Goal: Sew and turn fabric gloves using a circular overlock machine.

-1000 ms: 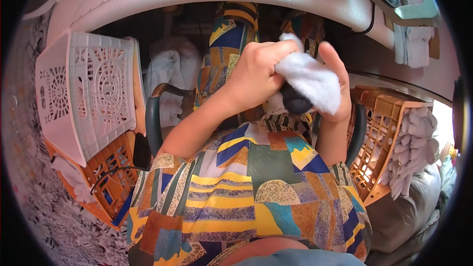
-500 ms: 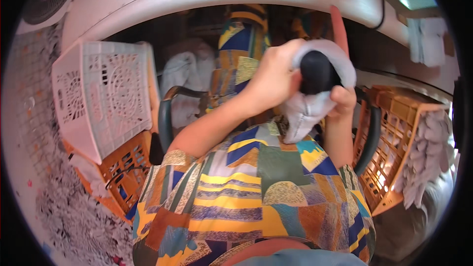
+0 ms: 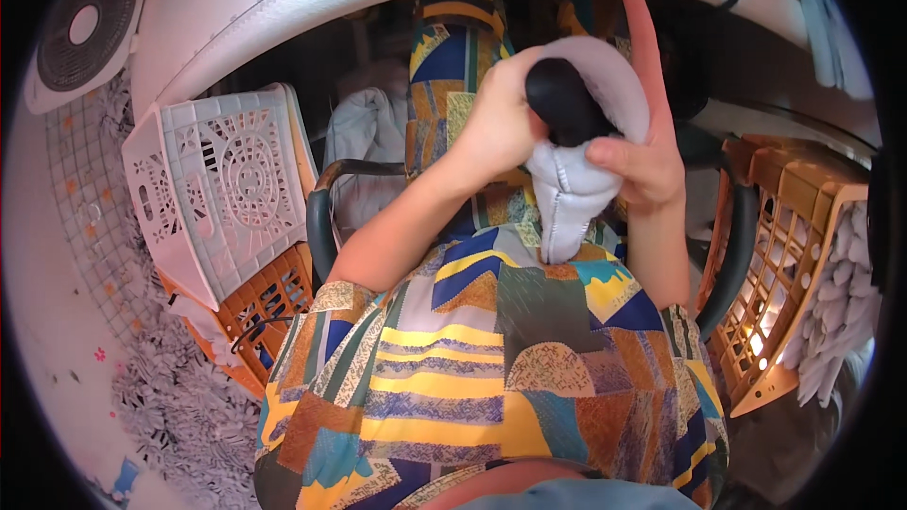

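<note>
A light grey, soft-looking fabric piece (image 3: 570,184) with a stitched seam is held above my lap, shaped like a slipper liner with a narrow tip pointing toward me. In its opening shows a smooth, rounded black thing (image 3: 564,99), whose kind I cannot make out. My left hand (image 3: 504,123) is closed at the left side of the opening, its fingertips partly hidden behind the black thing. On the other side, my right hand (image 3: 642,159) grips the fabric with the thumb over the front edge, while its index finger stretches upward along the outside.
A long white padded surface (image 3: 312,9) curves across the far side. White plastic crate (image 3: 222,194) and orange crate (image 3: 269,307) stand at left; another orange crate (image 3: 775,274) at right has grey fabric pieces (image 3: 836,302) beside it. Chair armrests (image 3: 323,217) flank me.
Both hands and the fabric piece have shifted slightly left and up in the picture. The fabric is turned so its seam faces me more plainly. The head view has shifted too.
</note>
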Motion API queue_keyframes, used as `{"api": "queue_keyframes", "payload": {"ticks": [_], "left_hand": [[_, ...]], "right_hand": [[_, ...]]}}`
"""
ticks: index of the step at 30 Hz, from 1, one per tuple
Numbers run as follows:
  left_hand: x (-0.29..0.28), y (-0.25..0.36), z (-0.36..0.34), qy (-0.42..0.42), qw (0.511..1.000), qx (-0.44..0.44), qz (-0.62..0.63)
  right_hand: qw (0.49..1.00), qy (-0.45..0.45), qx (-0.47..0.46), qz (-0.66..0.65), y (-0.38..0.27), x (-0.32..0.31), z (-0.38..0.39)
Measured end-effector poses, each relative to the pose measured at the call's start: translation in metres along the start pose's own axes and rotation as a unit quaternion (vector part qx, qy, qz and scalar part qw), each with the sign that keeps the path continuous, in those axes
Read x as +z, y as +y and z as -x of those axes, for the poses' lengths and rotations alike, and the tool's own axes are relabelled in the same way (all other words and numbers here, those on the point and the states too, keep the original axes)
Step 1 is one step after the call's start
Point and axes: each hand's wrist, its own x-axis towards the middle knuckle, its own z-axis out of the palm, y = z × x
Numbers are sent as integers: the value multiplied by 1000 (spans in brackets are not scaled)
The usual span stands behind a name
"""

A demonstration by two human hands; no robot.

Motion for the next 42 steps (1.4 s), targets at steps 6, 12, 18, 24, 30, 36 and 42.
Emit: {"api": "queue_keyframes", "payload": {"ticks": [6,12,18,24,30,36,42], "left_hand": [[3,10,1,-26,997,-47,49],[3,-2,-1,-15,996,-41,73],[4,20,-6,-29,998,-62,0],[4,20,-3,-49,995,-1,-82],[-15,23,0,-88,990,-58,-90],[1,58,8,85,867,140,-471],[20,46,11,67,818,281,-497]], "right_hand": [[989,-16,-12,-146,0,-4,-1],[964,-79,2,-253,15,-17,-3],[951,-65,27,-301,2,-10,-2],[971,-87,8,-222,-1,-12,0],[990,-22,59,-126,-4,-5,1],[974,134,4,183,0,-5,-9],[769,252,-232,540,-1,-6,-17]]}}
